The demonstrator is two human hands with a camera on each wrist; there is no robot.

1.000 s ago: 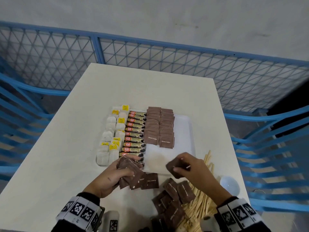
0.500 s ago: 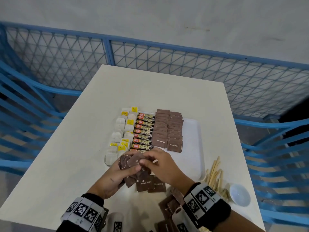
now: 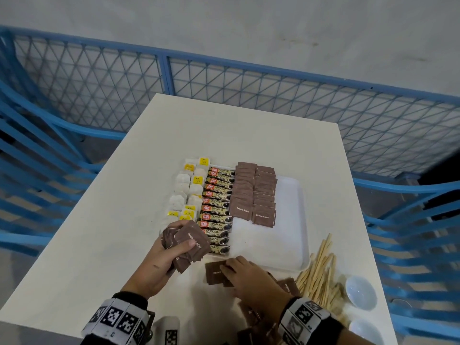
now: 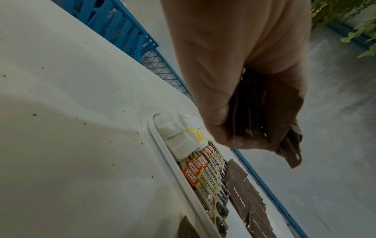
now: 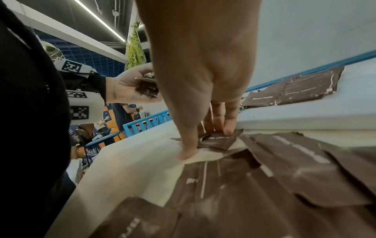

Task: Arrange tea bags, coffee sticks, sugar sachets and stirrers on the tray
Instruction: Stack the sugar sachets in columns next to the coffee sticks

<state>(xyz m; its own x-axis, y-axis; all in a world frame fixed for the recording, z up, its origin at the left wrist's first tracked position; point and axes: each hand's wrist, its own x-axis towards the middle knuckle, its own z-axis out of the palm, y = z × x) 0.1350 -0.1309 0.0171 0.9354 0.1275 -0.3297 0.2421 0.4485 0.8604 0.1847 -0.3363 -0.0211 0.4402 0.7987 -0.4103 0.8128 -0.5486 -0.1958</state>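
Observation:
A white tray [image 3: 291, 220] holds rows of tea bags [image 3: 185, 192], coffee sticks [image 3: 217, 210] and brown sugar sachets [image 3: 254, 195]; its right part is bare. My left hand [image 3: 183, 241] grips a stack of brown sugar sachets [image 3: 196, 250] above the tray's front left corner; the left wrist view shows this stack [image 4: 264, 104] inside its curled fingers. My right hand [image 3: 234, 266] lies just in front of the tray, its fingers [image 5: 225, 130] pressing on a loose sachet [image 3: 214, 272] on the table. Wooden stirrers [image 3: 321, 272] lie in a heap to the right.
More loose brown sachets [image 5: 284, 177] are spread on the table under my right wrist. Two small white bowls [image 3: 361, 292] stand at the front right corner. A blue mesh fence [image 3: 224, 78] surrounds the white table [image 3: 99, 232].
My right hand brought a sachet to the stack in my left hand, then came back down onto a loose sachet on the table. The left hand's stack rose slightly.

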